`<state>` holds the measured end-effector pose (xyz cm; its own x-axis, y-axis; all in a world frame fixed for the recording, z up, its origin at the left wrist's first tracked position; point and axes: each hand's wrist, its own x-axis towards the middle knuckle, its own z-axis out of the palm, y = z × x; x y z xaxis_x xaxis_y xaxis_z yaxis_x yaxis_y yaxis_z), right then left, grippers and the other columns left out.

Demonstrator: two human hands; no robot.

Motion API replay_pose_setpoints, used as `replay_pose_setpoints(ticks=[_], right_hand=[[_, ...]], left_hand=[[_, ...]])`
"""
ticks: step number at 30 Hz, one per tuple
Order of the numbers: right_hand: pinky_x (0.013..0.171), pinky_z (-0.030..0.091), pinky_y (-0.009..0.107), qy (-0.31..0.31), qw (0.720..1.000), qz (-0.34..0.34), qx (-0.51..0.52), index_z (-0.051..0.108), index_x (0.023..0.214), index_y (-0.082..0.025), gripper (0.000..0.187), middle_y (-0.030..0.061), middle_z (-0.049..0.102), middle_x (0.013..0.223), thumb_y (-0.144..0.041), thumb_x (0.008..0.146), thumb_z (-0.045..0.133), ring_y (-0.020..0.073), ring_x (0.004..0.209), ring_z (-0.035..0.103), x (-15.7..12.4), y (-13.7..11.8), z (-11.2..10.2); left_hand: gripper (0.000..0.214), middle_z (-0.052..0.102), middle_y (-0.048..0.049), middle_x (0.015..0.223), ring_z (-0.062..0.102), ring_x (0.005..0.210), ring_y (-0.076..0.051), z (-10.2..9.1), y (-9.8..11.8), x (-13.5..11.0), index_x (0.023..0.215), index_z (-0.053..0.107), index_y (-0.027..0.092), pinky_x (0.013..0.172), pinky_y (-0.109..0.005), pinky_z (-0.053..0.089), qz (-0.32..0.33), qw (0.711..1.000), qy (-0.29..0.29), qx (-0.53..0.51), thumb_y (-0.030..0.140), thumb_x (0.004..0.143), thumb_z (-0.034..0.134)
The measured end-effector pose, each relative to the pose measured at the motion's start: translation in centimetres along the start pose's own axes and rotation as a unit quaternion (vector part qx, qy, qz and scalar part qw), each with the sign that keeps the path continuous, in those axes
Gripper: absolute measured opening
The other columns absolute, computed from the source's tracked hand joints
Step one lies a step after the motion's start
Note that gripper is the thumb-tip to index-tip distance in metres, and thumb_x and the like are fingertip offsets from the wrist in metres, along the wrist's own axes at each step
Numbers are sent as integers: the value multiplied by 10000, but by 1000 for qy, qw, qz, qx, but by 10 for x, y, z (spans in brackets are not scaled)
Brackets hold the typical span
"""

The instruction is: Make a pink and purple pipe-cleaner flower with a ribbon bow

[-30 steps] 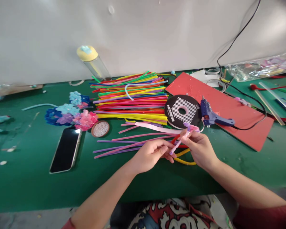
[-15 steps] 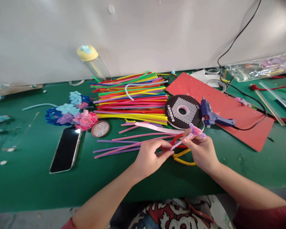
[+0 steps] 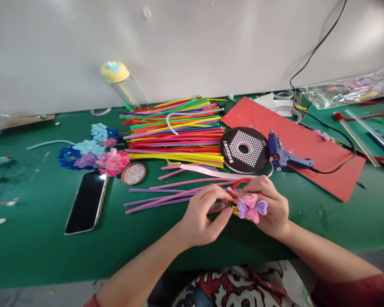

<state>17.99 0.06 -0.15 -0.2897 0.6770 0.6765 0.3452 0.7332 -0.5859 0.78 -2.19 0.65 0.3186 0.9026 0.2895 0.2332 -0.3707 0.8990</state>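
Observation:
In my right hand is a small pipe-cleaner flower with pink and purple heart-shaped petals, its face turned up toward me. The fingers behind the petals are partly hidden, and so is the stem. My left hand is just left of the flower, thumb and forefinger apart, the fingertips close to the petals. Beneath both hands lies what looks like a pair of scissors with red and yellow handles, mostly covered. Loose pink and purple pipe cleaners lie left of my left hand.
Behind are a stack of coloured pipe cleaners, a ribbon spool and a glue gun on a red board. Leftward are fluffy flowers, a bead dish, a phone and a bottle.
The flower has come down and turned its face toward me. My left hand has released the purple stem, its thumb and forefinger now apart. My right hand has turned with the flower.

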Motion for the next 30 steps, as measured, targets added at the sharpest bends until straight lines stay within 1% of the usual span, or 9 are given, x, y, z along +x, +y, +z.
replay_pose_setpoints(ticks=[2,5,9,12,15,18,23,26,30], right_hand=[[565,447,320,-14,999,-39,-28,620,857,-184,83,61,582,730,-194,792,569,175,692,513,-2,2,0],[585,453,324,-48,991,-82,-89,615,874,-176,109,69,591,742,-163,802,534,178,711,498,-8,7,1],[582,448,327,-78,982,-101,-140,609,852,-175,113,67,593,725,-137,788,523,181,702,497,-11,11,4],[617,466,337,-101,989,-55,-94,583,945,-166,197,76,592,777,-138,751,558,187,736,525,-8,9,3],[651,489,332,-158,986,26,48,524,1051,-156,318,82,586,843,-128,735,520,180,770,549,-2,4,-2],[615,497,291,-184,965,101,158,512,1029,-172,282,61,593,830,-121,754,482,152,722,568,0,0,-7],[576,481,249,-145,965,164,145,551,821,-183,69,24,617,696,-124,785,548,124,630,585,0,1,-6],[537,470,234,-113,967,161,160,549,762,-182,60,12,614,644,-132,775,581,114,581,578,0,2,-4],[527,477,230,-116,967,159,164,563,766,-181,56,13,620,631,-144,762,604,116,574,590,-2,2,-2]], left_hand=[[142,596,-66,820,587,748,-149,-2,2,-1,897,544,153,670,-265,504,-60,992,-38,-103,236,786,510],[198,620,-58,846,612,763,-149,-1,3,-1,905,536,156,690,-260,511,-130,967,-51,-211,276,754,582],[148,639,-26,747,632,664,-129,5,5,1,799,544,152,644,-242,518,-197,950,-46,-239,232,716,638],[116,644,-11,705,636,613,-116,7,7,2,774,560,149,625,-229,525,-226,948,-24,-224,223,723,633],[131,667,-14,739,647,635,-112,7,8,2,820,565,155,635,-210,530,-240,949,15,-203,223,728,630],[152,671,-9,697,655,632,-121,5,8,2,795,538,157,621,-199,531,-257,948,36,-183,218,711,649],[108,675,-32,694,664,673,-145,5,3,0,717,540,150,643,-222,542,-222,958,21,-180,229,749,607],[133,689,-55,742,666,707,-153,5,1,-2,741,556,149,681,-255,546,-190,966,13,-176,247,819,512],[161,689,-63,694,670,670,-161,4,2,-1,693,545,148,633,-244,544,-175,973,10,-146,248,816,518]])
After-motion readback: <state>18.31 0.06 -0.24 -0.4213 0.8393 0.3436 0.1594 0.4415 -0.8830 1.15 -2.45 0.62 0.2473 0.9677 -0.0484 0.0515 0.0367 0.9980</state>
